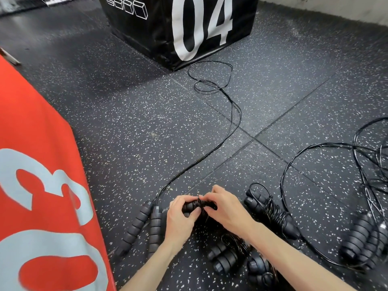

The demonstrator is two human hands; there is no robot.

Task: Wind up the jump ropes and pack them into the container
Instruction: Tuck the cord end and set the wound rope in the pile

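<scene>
Both my hands hold one black jump rope bundle low in the middle of the view. My left hand grips its handles from the left. My right hand pinches the cord wrapped round them. Left of my hands lies an unwound rope's pair of ribbed handles, its cord trailing far up the floor. A wound bundle lies right of my hands, and two more wound bundles lie under my forearms. At the right edge sit loose handles with tangled cord.
A red padded box with a grey numeral fills the left side. A black padded box marked 04 stands at the top centre. The floor is dark speckled rubber tile. No container shows in view.
</scene>
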